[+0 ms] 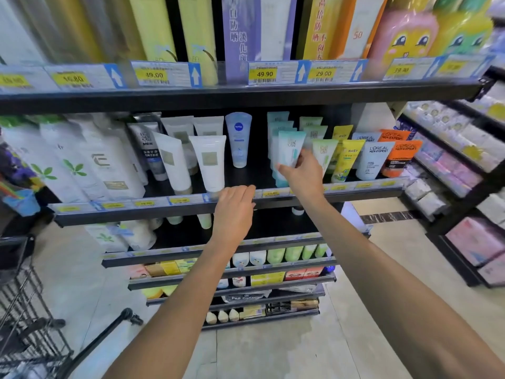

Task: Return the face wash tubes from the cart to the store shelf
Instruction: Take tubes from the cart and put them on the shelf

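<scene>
My right hand grips a pale teal and white face wash tube at the front of a row of similar tubes on the middle store shelf. The tube stands upright, cap down. My left hand is held flat with relaxed fingers over the shelf's front rail, just right of a white tube, and holds nothing. The black wire cart is at the lower left; what lies inside it cannot be made out.
The same shelf holds white tubes, a Nivea tube, green and yellow tubes and L'Oreal tubes. Boxed sunscreens fill the shelf above, lower shelves carry small items. Another rack stands to the right across a tiled aisle.
</scene>
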The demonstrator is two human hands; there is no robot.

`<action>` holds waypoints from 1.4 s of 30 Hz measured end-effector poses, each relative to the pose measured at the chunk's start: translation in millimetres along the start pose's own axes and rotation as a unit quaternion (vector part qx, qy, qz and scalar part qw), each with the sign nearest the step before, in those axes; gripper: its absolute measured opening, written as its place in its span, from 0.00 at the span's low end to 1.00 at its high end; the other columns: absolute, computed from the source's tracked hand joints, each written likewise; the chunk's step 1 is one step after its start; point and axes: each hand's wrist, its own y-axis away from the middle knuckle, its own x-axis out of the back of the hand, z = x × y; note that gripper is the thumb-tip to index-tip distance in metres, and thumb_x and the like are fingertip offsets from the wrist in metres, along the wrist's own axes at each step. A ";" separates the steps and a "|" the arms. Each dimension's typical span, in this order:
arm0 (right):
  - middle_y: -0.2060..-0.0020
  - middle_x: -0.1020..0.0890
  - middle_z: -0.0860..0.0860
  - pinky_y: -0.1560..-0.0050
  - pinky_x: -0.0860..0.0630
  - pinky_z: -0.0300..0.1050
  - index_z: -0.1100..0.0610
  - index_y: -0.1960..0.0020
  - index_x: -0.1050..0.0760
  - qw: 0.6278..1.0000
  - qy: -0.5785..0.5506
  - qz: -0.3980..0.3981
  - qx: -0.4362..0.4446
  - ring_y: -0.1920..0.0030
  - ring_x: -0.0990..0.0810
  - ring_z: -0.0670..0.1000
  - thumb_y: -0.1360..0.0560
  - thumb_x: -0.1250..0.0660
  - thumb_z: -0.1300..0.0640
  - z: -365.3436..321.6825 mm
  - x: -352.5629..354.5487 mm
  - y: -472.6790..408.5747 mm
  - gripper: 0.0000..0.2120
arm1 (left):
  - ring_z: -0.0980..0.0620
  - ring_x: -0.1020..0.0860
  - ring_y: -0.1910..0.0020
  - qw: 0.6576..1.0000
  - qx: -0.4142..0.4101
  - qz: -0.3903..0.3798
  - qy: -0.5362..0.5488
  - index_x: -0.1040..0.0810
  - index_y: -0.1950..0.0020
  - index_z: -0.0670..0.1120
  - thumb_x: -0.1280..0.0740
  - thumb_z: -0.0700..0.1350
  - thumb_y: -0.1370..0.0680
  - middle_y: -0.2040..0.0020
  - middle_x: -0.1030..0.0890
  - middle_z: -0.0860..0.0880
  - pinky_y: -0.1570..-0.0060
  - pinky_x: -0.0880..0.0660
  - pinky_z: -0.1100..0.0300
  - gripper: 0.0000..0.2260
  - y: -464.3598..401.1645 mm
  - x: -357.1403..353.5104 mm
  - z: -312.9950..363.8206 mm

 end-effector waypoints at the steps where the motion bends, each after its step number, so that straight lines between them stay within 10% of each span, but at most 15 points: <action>1: 0.41 0.16 0.53 0.50 0.24 0.42 0.57 0.36 0.24 1.000 0.016 -0.004 -0.001 0.41 0.18 0.54 0.26 0.23 0.54 2.8 -1.8 0.8 0.21 | 0.44 0.21 0.46 1.000 0.003 0.001 -0.001 0.23 0.34 0.42 0.26 0.44 0.24 0.45 0.18 0.45 0.39 0.27 0.48 0.19 0.0 0.3 0.8; 22: 0.37 0.17 0.54 0.45 0.20 0.45 0.58 0.34 0.26 0.999 0.036 -0.021 0.002 0.37 0.19 0.53 0.25 0.24 0.56 17.6 -1.5 3.0 0.22 | 0.45 0.22 0.42 0.999 0.037 -0.022 0.009 0.24 0.32 0.41 0.27 0.44 0.23 0.42 0.18 0.45 0.35 0.28 0.48 0.20 2.3 8.7 7.8; 31: 0.26 0.26 0.54 0.25 0.30 0.51 0.57 0.22 0.34 0.996 -0.052 -0.065 -0.014 0.26 0.27 0.53 0.20 0.29 0.60 25.2 26.2 36.7 0.29 | 0.42 0.28 0.30 0.996 0.068 -0.041 0.035 0.29 0.25 0.40 0.30 0.41 0.21 0.31 0.24 0.42 0.23 0.41 0.50 0.24 10.1 28.9 22.6; 37: 0.26 0.27 0.46 0.26 0.30 0.50 0.50 0.23 0.31 0.976 0.037 -0.204 0.065 0.27 0.28 0.50 0.18 0.32 0.51 36.3 46.3 100.2 0.24 | 0.42 0.27 0.31 0.988 0.155 -0.012 0.019 0.27 0.28 0.40 0.30 0.44 0.21 0.32 0.24 0.43 0.30 0.29 0.44 0.22 62.0 57.7 41.4; 42: 0.27 0.28 0.43 0.32 0.31 0.41 0.47 0.27 0.28 0.886 0.140 -0.389 0.212 0.28 0.29 0.47 0.17 0.35 0.46 36.3 27.0 163.2 0.20 | 0.41 0.26 0.33 0.946 0.322 -0.029 -0.036 0.26 0.27 0.43 0.31 0.51 0.21 0.33 0.23 0.44 0.31 0.29 0.44 0.24 156.2 89.3 55.9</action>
